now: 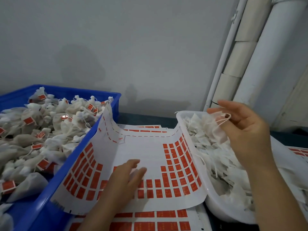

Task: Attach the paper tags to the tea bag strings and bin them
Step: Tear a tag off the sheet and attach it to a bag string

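The right hand (246, 130) pinches the looped string (225, 120) of a white mesh tea bag (215, 130) above the white plastic tub (182, 125), while the left hand (126, 178) lays relaxed fingers on the white sheet of red paper tags (150, 152), so peeling one tag seems next.
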Tool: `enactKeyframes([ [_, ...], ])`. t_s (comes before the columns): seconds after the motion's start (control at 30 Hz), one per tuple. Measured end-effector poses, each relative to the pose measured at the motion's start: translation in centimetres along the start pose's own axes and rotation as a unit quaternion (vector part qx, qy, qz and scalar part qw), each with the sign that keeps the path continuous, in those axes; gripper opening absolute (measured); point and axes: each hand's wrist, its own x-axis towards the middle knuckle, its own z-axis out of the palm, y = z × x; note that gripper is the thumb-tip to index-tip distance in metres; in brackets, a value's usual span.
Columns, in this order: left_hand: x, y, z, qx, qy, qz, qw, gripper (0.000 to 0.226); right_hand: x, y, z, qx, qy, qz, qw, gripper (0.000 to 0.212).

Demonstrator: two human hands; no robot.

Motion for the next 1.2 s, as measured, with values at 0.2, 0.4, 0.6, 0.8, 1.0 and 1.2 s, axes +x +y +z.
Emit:
enactKeyframes([
  [0.2,-0.1,0.1,-1.2,-0.218,0.114,0.034,0.969,0.049,-3.3,-2.0,6.4,-0.011,-0.141,0.034,0.989,0.013],
  [0.4,-0.6,0.1,-1.6,-0.267,0.082,0.121,0.953,0.039,-7.8,3.7,11.9,-0.04,-0.171,0.191,0.966,0.011],
  [0.6,-1.3,1.1,-0.7,-0.145,-0.023,0.101,0.984,0.071,-9.3,5.0,12.4,0.155,-0.1,0.332,0.925,0.01],
  [0.8,-1.3,1.0,-0.6,-0.153,0.007,0.14,0.978,0.022,-9.1,5.8,11.4,0.063,-0.086,0.269,0.957,0.03],
  [1.0,-1.4,1.3,-0.6,-0.212,0.049,0.109,0.97,0.008,-9.7,5.7,11.8,0.055,-0.118,0.234,0.963,0.024],
  [1.2,-0.9,0.8,-0.7,-0.224,0.068,0.051,0.971,0.014,-9.7,6.0,11.9,0.022,-0.109,0.206,0.972,0.025],
])
